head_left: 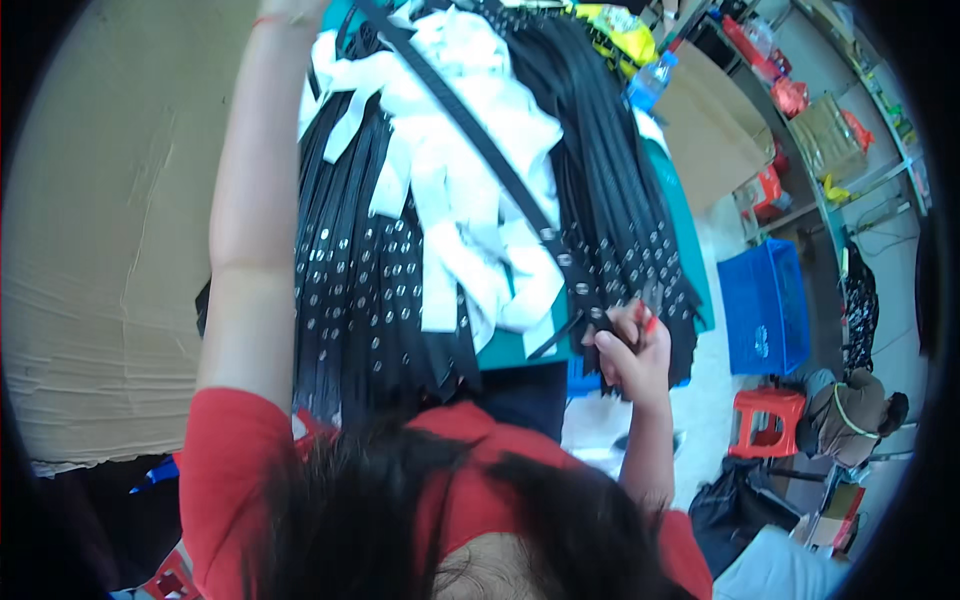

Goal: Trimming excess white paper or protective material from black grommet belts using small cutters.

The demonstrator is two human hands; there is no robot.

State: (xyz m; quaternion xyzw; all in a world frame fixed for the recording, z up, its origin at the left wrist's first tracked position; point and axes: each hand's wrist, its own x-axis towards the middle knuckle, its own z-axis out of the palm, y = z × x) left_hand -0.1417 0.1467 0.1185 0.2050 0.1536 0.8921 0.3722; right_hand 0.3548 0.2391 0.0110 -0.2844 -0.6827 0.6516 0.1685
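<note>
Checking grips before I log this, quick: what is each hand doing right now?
Left hand: mostly beyond the top edge; grip cannot be told.
Right hand: closed on the end of a black studded belt stretched over the white strips.

Small garment-accessory workshop or packing room. Evidence: a worktable with a teal top [690, 240] heaped with many black studded belts [370, 290] and white fabric strips [450, 170]; large flattened cardboard sheet [110, 250] on the left; metal shelving [850, 130] at far right stacked with cardboard boxes [828, 135] and red packets; blue plastic crate [765, 305] and red plastic stool [765, 420] on the floor at right; plastic bottle [650, 80] at the far table edge.
</note>
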